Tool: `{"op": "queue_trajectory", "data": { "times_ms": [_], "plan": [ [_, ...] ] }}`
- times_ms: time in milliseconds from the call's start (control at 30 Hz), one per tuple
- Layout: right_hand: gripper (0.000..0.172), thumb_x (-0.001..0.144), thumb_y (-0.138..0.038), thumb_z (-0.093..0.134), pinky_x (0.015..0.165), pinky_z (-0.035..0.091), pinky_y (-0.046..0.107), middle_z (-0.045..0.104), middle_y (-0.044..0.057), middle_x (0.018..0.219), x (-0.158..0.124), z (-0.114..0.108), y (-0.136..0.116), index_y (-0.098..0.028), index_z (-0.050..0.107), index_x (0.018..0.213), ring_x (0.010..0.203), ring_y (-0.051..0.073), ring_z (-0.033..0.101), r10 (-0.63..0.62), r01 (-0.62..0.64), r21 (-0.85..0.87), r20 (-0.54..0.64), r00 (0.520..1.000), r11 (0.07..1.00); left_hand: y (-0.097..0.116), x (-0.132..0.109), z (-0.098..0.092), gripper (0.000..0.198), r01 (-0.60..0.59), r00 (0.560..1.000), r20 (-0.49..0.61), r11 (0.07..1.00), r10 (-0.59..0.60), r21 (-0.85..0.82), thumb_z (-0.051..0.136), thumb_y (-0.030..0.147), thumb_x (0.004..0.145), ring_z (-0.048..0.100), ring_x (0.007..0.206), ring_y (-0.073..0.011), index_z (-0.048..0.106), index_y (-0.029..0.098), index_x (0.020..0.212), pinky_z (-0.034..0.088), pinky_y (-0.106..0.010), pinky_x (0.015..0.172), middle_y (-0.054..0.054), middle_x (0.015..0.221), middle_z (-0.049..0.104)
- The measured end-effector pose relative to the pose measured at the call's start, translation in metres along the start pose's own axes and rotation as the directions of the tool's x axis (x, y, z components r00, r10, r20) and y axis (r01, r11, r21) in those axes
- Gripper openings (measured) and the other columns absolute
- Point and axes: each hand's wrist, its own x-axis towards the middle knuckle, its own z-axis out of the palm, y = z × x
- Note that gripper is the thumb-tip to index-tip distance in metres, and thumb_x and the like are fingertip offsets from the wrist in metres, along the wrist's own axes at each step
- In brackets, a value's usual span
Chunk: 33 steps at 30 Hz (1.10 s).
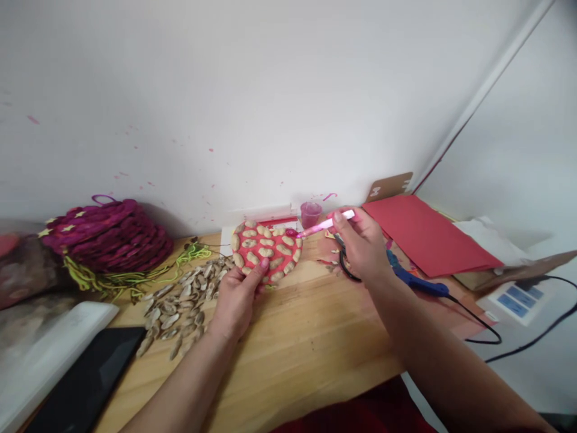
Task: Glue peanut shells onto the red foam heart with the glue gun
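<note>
My left hand (238, 296) grips the lower edge of a red disc (273, 252) covered with peanut shells, its thumb on the front face. Between the fingers of my right hand (360, 240) is a paintbrush (325, 224) with a white handle, smeared pink. Its tip touches a shell at the disc's upper right, and that shell is painted magenta. The other shells on the disc are plain tan. Just behind the brush stands a small plastic cup (311, 213) stained with pink paint.
Loose peanut shells (180, 304) lie left of my left hand. Purple braided pieces (112, 237) with yellow-green yarn are stacked farther left, near a black tablet (90, 379). On the right are red sheets (435, 234), a blue glue gun (421, 282) with a cord, and black-handled scissors (347, 267).
</note>
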Motion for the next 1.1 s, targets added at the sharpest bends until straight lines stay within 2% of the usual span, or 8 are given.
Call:
{"op": "queue_trajectory", "data": {
  "times_ms": [100,233,400,633,900,1100],
  "plan": [
    [0.025,0.092,-0.048,0.064,0.061,0.049,0.028,0.063,-0.001,0.076,-0.01,0.0,0.005,-0.024,0.063,0.092,0.066,0.016,0.06,0.029,-0.025,0.149,-0.024,0.999,0.988,-0.001,0.001,0.0,0.04,-0.006,1.0,-0.014,1.0,0.006,-0.004,0.091,0.042,0.062,0.042,0.041,-0.0041,0.061,0.016,0.066,0.03,-0.015,0.038,0.006,0.052,0.056],
    [0.025,0.091,-0.048,0.066,0.063,0.049,0.028,0.064,0.0,0.078,-0.01,-0.005,0.011,-0.022,0.065,0.092,0.069,0.015,0.059,0.02,-0.015,0.155,-0.032,0.999,0.988,-0.001,0.001,-0.001,0.04,-0.002,1.0,-0.028,1.0,0.002,-0.005,0.091,0.042,0.061,0.044,0.042,-0.0039,0.062,0.016,0.07,0.032,-0.014,0.038,0.005,0.054,0.059],
    [0.026,0.091,-0.048,0.066,0.058,0.048,0.028,0.061,-0.001,0.074,-0.01,-0.005,0.011,-0.022,0.064,0.091,0.064,0.015,0.057,0.026,-0.03,0.16,0.023,0.999,0.987,0.0,-0.002,0.0,0.041,0.019,0.999,-0.026,1.0,-0.019,-0.002,0.092,0.042,0.06,0.045,0.043,-0.0044,0.062,0.015,0.068,0.034,-0.014,0.04,0.005,0.054,0.059],
    [0.021,0.093,-0.044,0.063,0.056,0.046,0.027,0.063,0.0,0.079,-0.01,-0.006,0.015,-0.023,0.064,0.094,0.067,0.016,0.058,0.028,-0.032,0.147,0.028,0.999,0.989,-0.001,-0.002,0.0,0.039,-0.001,1.0,-0.008,0.999,0.002,0.034,0.091,0.041,0.061,0.044,0.043,-0.0043,0.065,0.015,0.07,0.033,-0.015,0.04,0.004,0.055,0.058],
    [0.014,0.096,-0.035,0.06,0.056,0.042,0.027,0.062,-0.001,0.077,-0.013,-0.008,0.013,-0.022,0.065,0.095,0.064,0.014,0.053,-0.11,0.109,0.015,0.045,0.993,0.994,-0.004,0.0,-0.005,0.038,-0.113,0.994,0.016,0.973,0.112,0.201,0.086,0.046,0.071,0.041,0.044,-0.0054,0.062,0.017,0.065,0.031,-0.016,0.041,0.004,0.052,0.055],
    [0.007,0.096,-0.027,0.061,0.07,0.049,0.029,0.065,0.003,0.094,-0.017,-0.011,0.006,-0.021,0.065,0.096,0.083,0.017,0.06,-0.244,0.253,-0.061,0.132,0.961,0.966,0.004,-0.009,-0.006,0.038,-0.144,0.989,0.022,0.939,0.145,0.312,0.084,0.046,0.072,0.036,0.045,-0.0053,0.062,0.017,0.063,0.025,-0.017,0.039,0.005,0.05,0.052]
  ]
}}
